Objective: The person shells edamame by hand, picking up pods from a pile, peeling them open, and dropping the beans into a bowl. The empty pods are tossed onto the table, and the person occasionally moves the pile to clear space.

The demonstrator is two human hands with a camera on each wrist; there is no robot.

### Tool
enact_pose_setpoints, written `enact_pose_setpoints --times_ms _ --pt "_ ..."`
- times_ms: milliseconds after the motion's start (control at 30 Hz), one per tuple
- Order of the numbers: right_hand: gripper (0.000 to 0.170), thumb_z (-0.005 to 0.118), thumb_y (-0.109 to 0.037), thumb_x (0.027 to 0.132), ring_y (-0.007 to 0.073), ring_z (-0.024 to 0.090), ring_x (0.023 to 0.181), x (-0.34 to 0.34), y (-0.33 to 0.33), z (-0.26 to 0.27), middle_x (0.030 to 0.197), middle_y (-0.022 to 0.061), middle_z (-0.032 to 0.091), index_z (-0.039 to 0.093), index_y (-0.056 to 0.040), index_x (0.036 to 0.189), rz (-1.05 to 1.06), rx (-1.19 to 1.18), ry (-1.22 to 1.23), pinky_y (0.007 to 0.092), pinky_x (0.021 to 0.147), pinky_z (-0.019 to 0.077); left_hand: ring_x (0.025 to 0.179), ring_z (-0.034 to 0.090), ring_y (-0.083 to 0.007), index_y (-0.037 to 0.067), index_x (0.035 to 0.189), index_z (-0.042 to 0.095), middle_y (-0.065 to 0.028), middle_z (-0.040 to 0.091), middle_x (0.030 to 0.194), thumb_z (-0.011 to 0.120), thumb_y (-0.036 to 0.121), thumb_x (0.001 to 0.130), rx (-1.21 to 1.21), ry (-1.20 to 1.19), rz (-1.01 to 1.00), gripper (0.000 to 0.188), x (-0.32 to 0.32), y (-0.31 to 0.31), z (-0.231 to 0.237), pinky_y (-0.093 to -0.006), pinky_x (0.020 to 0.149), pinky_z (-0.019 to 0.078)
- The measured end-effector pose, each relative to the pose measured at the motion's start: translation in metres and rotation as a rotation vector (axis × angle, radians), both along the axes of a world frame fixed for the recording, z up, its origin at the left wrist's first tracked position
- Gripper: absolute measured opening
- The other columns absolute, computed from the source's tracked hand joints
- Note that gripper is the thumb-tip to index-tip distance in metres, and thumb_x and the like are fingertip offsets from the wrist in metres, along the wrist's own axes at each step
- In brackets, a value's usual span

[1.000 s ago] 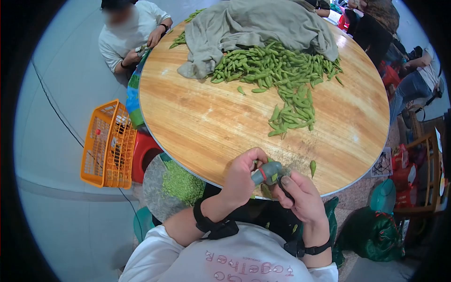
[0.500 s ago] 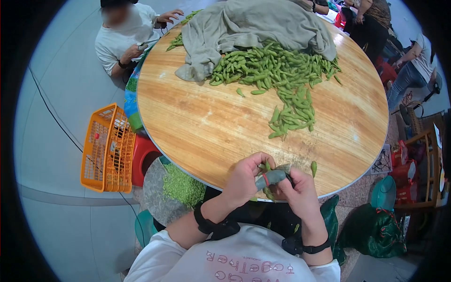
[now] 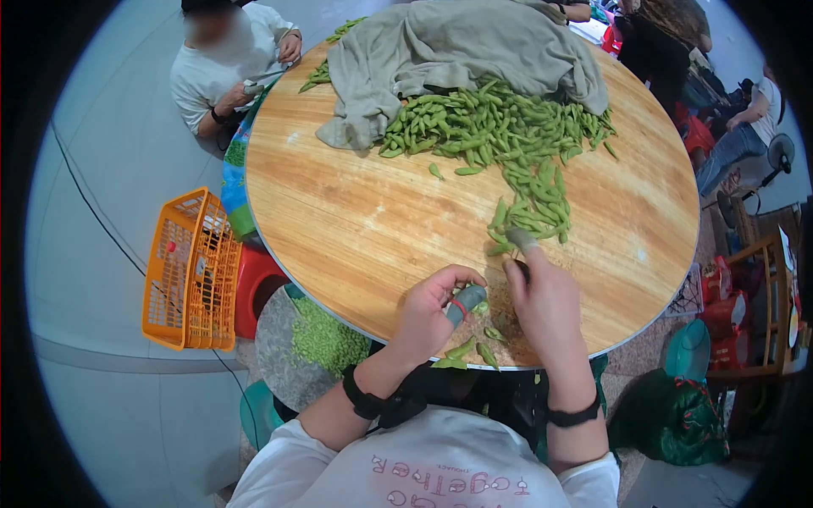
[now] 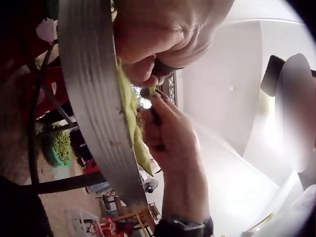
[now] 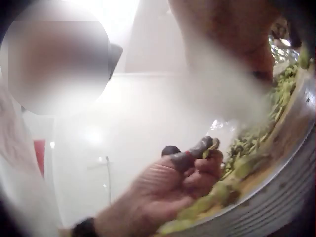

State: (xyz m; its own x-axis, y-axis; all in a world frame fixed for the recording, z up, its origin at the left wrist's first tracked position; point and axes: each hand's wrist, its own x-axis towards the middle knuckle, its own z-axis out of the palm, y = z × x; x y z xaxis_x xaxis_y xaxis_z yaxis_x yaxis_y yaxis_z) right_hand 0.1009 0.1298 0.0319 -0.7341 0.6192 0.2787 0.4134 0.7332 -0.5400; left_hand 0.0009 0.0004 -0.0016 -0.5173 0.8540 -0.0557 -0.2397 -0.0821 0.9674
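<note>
My left hand (image 3: pixel 430 311) is near the table's front edge, a grey cover with a red band on its thumb. In the right wrist view it pinches a green soybean pod (image 5: pixel 211 148) between thumb and curled fingers. My right hand (image 3: pixel 549 306) reaches to the near end of the heap of soybean pods (image 3: pixel 538 203). Its grey-covered index finger is at a pod there, and a yellow-green pod (image 4: pixel 152 90) shows at its fingertips in the left wrist view. A dark object (image 3: pixel 522 269) lies under its fingers; I cannot tell what it is. Several loose pods (image 3: pixel 487 354) lie between my wrists.
A grey cloth (image 3: pixel 466 51) covers the back of the heap on the round wooden table (image 3: pixel 339 220). Below left, shelled beans (image 3: pixel 326 334) fill a container beside an orange basket (image 3: pixel 190 271). Another person (image 3: pixel 224 68) sits at the far left.
My hands were together at the table edge; the right has moved forward to the heap, while the left stays near the edge. More pods now show between my wrists.
</note>
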Motion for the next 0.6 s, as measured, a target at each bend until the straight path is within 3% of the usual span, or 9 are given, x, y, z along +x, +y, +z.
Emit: enact_pose_setpoints --times_ms 100,167,200,267,400,467,500,533,600 --pt "0.016 0.057 -0.016 0.083 0.0329 0.056 0.054 0.001 0.004 -0.011 0.061 0.0161 0.058 0.06 -0.0023 0.091 0.044 0.189 -0.214 0.0379 0.049 0.0422 0.078 0.052 -0.0043 0.004 0.105 0.055 0.0021 0.055 0.091 0.051 -0.003 0.083 0.001 0.014 -0.042 0.023 -0.003 0.002 0.004 -0.0178 0.062 0.0437" --pt "0.018 0.056 -0.016 0.084 0.0246 0.055 0.049 0.01 -0.008 -0.009 0.062 0.0141 0.059 0.061 -0.0003 0.093 0.037 -0.31 0.109 0.0338 0.049 0.0427 0.076 0.053 -0.0071 0.003 0.11 0.051 0.0005 0.055 0.087 0.055 -0.004 0.08 -0.044 0.351 -0.003 0.031 -0.001 -0.001 0.003 -0.0218 0.064 0.0451" --pt "0.016 0.058 -0.013 0.083 0.0125 0.051 0.05 0.015 -0.016 -0.002 0.062 0.0104 0.059 0.062 0.0017 0.089 0.033 -0.674 0.192 0.0282 0.05 0.0422 0.076 0.053 -0.0071 0.003 0.11 0.051 0.0005 0.055 0.087 0.055 -0.004 0.08 -0.047 0.344 -0.001 0.031 0.001 -0.002 0.006 -0.0218 0.064 0.0451" --pt "0.015 0.059 -0.012 0.083 0.0094 0.049 0.052 0.021 -0.025 -0.014 0.062 0.0084 0.059 0.061 0.002 0.089 0.094 -0.688 0.234 0.0264 0.051 0.0418 0.074 0.054 -0.0111 0.002 0.118 0.043 -0.0032 0.055 0.082 0.058 -0.004 0.076 -0.159 0.66 -0.027 0.046 0.006 -0.004 0.015 -0.0248 0.063 0.0455" --pt "0.012 0.062 -0.01 0.082 0.0057 0.048 0.054 0.031 -0.029 -0.012 0.063 0.0027 0.056 0.06 0.002 0.085 0.097 -0.775 0.249 0.022 0.049 0.0397 0.071 0.056 -0.0152 0.003 0.126 0.035 -0.0072 0.054 0.077 0.06 -0.004 0.073 -0.151 0.705 -0.129 0.058 0.009 -0.007 0.016 -0.0259 0.062 0.0453" --pt "0.013 0.061 -0.011 0.082 0.0049 0.046 0.052 0.034 -0.03 -0.008 0.06 0.0007 0.054 0.059 0.0014 0.085 0.09 -0.885 0.292 0.0208 0.047 0.0376 0.07 0.057 -0.0188 0.002 0.119 0.044 -0.0084 0.055 0.078 0.06 -0.004 0.07 -0.034 0.624 -0.098 0.052 0.006 -0.012 0.016 -0.0265 0.062 0.0454" --pt "0.012 0.061 -0.012 0.083 0.0038 0.041 0.048 0.038 -0.031 -0.003 0.058 -0.0015 0.05 0.058 -0.0002 0.085 0.152 -1.265 0.351 0.0193 0.044 0.0335 0.07 0.057 -0.0188 0.002 0.119 0.044 -0.0084 0.055 0.078 0.06 -0.004 0.07 -0.032 0.627 -0.096 0.052 0.0 -0.017 0.017 -0.0265 0.062 0.0454" --pt "0.012 0.06 -0.013 0.085 0.0028 0.037 0.045 0.041 -0.032 -0.001 0.056 -0.0038 0.046 0.057 -0.0017 0.085 0.215 -1.647 0.406 0.0178 0.04 0.0293 0.071 0.057 -0.0203 0.002 0.115 0.048 -0.0089 0.055 0.079 0.061 -0.004 0.069 0.149 0.913 -0.218 0.048 -0.007 -0.023 0.018 -0.0268 0.062 0.0455" --pt "0.012 0.058 -0.014 0.086 0.0023 0.033 0.044 0.043 -0.037 -0.009 0.055 -0.005 0.042 0.055 -0.0031 0.084 0.282 -1.859 0.465 0.0171 0.039 0.0257 0.071 0.057 -0.0217 0.003 0.111 0.053 -0.0094 0.056 0.08 0.061 -0.004 0.068 0.338 1.196 -0.343 0.044 -0.01 -0.026 0.017 -0.0271 0.063 0.0456"
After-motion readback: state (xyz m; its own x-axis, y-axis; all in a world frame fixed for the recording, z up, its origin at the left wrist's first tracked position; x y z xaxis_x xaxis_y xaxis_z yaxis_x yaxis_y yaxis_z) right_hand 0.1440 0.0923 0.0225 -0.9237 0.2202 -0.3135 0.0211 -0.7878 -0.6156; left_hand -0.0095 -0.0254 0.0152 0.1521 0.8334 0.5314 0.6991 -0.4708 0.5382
